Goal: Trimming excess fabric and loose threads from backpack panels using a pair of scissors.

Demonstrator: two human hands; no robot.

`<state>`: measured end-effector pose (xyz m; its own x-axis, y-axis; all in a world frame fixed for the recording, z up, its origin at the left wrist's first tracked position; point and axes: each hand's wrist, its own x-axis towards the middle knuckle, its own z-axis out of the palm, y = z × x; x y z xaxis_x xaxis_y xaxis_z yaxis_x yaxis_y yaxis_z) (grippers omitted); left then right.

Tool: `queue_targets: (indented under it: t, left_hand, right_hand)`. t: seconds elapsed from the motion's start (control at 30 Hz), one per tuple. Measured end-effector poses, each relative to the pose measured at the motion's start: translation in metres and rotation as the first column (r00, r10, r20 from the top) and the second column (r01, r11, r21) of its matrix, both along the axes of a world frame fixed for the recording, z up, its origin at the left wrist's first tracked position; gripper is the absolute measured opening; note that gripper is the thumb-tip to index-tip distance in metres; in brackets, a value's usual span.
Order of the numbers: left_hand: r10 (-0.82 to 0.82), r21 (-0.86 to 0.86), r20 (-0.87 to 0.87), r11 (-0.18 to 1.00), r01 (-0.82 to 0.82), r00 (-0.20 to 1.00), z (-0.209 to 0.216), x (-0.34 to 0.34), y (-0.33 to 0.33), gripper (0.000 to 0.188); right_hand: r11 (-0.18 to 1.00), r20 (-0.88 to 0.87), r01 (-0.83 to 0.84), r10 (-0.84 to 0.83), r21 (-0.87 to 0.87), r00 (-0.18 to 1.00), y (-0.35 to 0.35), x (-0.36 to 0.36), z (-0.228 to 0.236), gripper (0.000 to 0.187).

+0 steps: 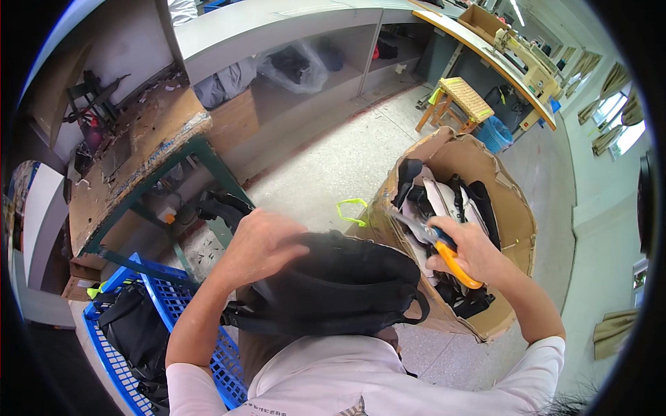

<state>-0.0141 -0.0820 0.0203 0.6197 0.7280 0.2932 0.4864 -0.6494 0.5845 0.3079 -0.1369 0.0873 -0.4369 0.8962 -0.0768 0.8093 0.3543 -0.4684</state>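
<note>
A black backpack [333, 284] lies across my lap, its straps and a loop showing at the sides. My left hand [267, 246] is at its upper left edge, fingers curled against the dark fabric and slightly blurred. A black strap [225, 210] sticks out beyond that hand. Held in my right hand [472, 249] is an orange-handled tool [454, 263] with metal jaws, like pliers or scissors; motion smears its tip. This hand is above a large open cardboard box [513, 215] with black and pale bag pieces [444, 201] inside.
Blue plastic baskets [166, 291] at my left hold black bags. Behind them stands a worn workbench [139, 166] with green legs. Further off are a wooden stool [461, 97], a blue bin [494, 134] and a sewing machine table [499, 62]. A yellow-green strap [352, 210] hangs beside the box.
</note>
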Motion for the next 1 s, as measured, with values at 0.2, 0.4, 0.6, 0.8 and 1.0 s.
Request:
queue_targets:
  t: [0.2, 0.4, 0.6, 0.8, 1.0]
  left_hand:
    - [-0.024, -0.135, 0.075, 0.990, 0.034, 0.997, 0.026, 0.033, -0.001, 0.021]
    - [-0.102, -0.096, 0.155, 0.988, 0.118, 0.983, 0.014, 0.055, 0.000, 0.012]
    - [0.188, 0.089, 0.009, 0.978, -0.188, 0.982, 0.011, 0.028, -0.008, 0.012]
    - [0.171, 0.037, -0.226, 0.985, -0.167, 0.959, 0.021, -0.025, 0.013, 0.027]
    - [0.358, -0.623, 0.236, 0.769, -0.142, 0.904, -0.019, -0.082, 0.034, 0.026]
  right_hand:
    - [0.918, -0.525, -0.038, -0.191, -0.394, 0.829, 0.011, -0.035, -0.032, 0.053]
    - [0.845, -0.588, -0.010, -0.363, -0.535, 0.723, 0.006, -0.048, -0.027, 0.051]
    - [0.904, -0.643, 0.030, -0.327, -0.427, 0.692, 0.000, -0.045, -0.031, 0.046]
    - [0.909, -0.635, 0.005, -0.295, -0.417, 0.714, -0.006, -0.044, -0.029, 0.047]
    - [0.906, -0.581, -0.047, -0.230, -0.421, 0.781, -0.014, -0.036, -0.030, 0.054]
